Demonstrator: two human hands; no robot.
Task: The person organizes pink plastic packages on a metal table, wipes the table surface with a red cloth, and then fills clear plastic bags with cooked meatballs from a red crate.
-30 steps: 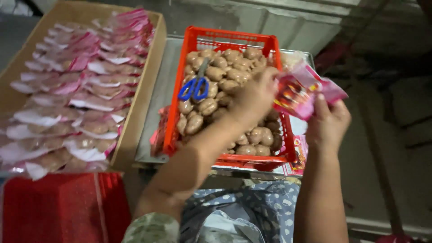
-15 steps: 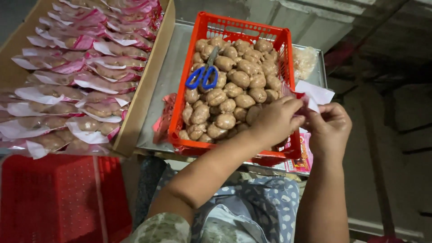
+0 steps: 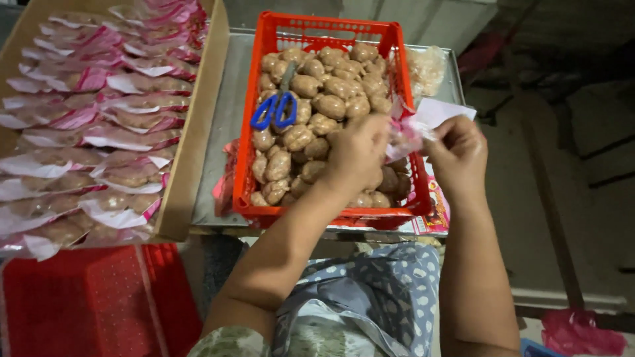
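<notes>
Steel counter (image 3: 221, 152) with a red basket (image 3: 317, 33) of sausages (image 3: 329, 106).
Both hands pinch one pink-white packet (image 3: 423, 122) over the basket's right rim: left hand (image 3: 357, 155) at its mouth, right hand (image 3: 456, 155) steadying it.

Blue-handled scissors (image 3: 276, 110) lying on the pile at 12 o'clock, cardboard box (image 3: 198, 119) of filled pink-and-clear packets (image 3: 99, 132) at 9 o'clock, red perforated crate (image 3: 86, 304) at 7 o'clock, metal tray (image 3: 228, 112) beneath, pink bag (image 3: 582, 330) at 4 o'clock.
</notes>
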